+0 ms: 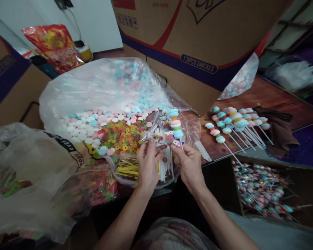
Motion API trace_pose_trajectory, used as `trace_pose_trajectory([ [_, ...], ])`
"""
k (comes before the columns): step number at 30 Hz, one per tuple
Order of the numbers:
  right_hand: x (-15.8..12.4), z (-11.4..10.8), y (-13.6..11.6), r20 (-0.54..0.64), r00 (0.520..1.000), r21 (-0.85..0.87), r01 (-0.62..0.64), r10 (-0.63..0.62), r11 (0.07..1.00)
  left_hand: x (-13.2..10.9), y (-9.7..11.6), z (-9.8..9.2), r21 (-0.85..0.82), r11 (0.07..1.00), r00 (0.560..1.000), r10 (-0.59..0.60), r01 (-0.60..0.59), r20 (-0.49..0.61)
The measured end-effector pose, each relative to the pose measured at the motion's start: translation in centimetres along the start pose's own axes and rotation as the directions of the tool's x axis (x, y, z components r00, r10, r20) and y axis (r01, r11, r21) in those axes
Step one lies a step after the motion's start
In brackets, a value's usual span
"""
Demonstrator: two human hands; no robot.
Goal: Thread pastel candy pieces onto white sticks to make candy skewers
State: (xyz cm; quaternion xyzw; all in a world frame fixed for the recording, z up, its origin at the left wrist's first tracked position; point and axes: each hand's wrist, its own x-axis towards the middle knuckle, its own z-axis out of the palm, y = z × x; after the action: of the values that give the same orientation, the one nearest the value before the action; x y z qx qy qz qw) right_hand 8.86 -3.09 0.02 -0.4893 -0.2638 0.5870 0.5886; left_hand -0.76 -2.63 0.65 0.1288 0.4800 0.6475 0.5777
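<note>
Head view: pinching a clear printed cellophane sleeve (156, 137) with the left hand (147, 166), gripping a pastel pink-and-blue marshmallow skewer (176, 123) by its stick with the right hand (189, 164) — over the clear bag of loose sweets (75, 93). Apparently unsleeved, like the row of bare skewers (234, 121) on the wooden table (271, 93) — wrapped ones (261, 189) heaped in the cardboard box (238, 198).

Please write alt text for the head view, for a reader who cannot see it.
The left hand pinches a clear wrapper and the right hand holds a candy skewer, above a plastic bag of loose candies. More skewers lie on the wooden table to the right.
</note>
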Motion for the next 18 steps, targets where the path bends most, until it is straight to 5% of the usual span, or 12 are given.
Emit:
trace_pose_trajectory([
  [9, -0.5, -0.9, 0.3, 0.060, 0.996, -0.021, -0.066, 0.067, 0.998, 1.6, 0.5, -1.1, -0.113, 0.988, 0.990, -0.114, 0.104, -0.081],
  [18, 0.0, -2.4, -0.3, 0.013, 1.000, 0.025, 0.025, -0.025, 0.999, 2.6, 1.6, -1.2, -0.122, 0.992, 0.995, 0.011, -0.023, -0.096],
])
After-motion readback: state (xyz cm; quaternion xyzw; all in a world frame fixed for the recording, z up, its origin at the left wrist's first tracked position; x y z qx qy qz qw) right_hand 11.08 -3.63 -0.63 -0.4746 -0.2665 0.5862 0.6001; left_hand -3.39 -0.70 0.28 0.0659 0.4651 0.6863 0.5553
